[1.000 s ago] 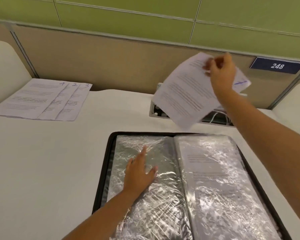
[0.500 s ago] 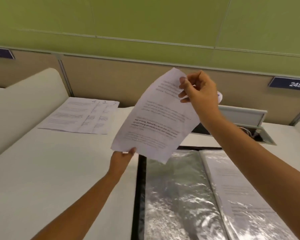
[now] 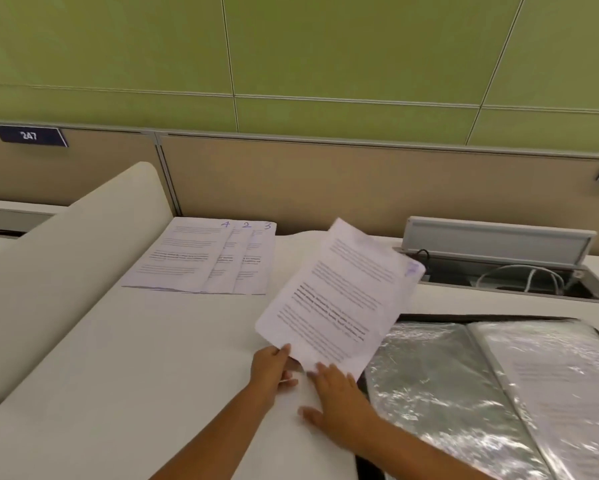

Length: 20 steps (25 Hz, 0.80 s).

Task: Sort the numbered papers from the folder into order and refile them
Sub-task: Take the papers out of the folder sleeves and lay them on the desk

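A printed paper sheet (image 3: 339, 299) hangs tilted above the white desk, a blurred purple mark at its top right corner. My left hand (image 3: 273, 368) pinches its lower left corner. Beside it, my right hand (image 3: 339, 407) lies with fingers straight, fingertips at the sheet's bottom edge. Three overlapping papers (image 3: 204, 258) marked 4, 2 and 3 lie fanned at the back left of the desk. The open black folder (image 3: 464, 393) with shiny plastic sleeves lies at the right, a printed page showing in its right sleeve.
A curved white divider (image 3: 66, 258) bounds the desk on the left. An open cable hatch (image 3: 505, 271) with white cables sits behind the folder. A beige partition with plate 247 (image 3: 29, 135) runs along the back.
The sheet came down from shoulder height toward the desk. My right hand let go of its top and dropped to its bottom edge. My left hand keeps the lower corner. The view swung left.
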Tool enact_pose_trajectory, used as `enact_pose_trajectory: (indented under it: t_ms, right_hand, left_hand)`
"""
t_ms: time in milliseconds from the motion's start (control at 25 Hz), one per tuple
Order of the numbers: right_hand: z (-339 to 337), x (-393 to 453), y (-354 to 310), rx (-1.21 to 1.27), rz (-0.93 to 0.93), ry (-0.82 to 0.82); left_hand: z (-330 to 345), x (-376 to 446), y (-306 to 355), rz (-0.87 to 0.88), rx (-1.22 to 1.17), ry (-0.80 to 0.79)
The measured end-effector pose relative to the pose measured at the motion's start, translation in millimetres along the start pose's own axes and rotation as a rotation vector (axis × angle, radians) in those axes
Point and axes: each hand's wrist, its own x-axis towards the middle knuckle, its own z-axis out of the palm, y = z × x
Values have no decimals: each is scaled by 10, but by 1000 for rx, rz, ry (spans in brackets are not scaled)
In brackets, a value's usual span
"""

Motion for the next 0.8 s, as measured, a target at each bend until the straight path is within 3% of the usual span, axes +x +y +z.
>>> enact_pose_trajectory:
  t_ms: [80, 240, 360, 640, 800]
  right_hand:
    - [173, 102, -15, -61, 81, 12]
    - [363, 375, 89, -93, 103, 115]
    - [285, 529, 130, -69, 161, 192]
    - [361, 762, 190, -85, 205, 449]
    - [400, 809, 183, -134, 183, 508]
  left_hand:
    - [-128, 166, -5, 129, 201, 59]
    - [-452, 616, 92, 599, 813, 270]
    - [-634, 923, 186, 705, 1090, 330]
    - [-765, 1364, 254, 866, 1279, 214]
    - [-782, 1470, 277, 947, 1256, 197]
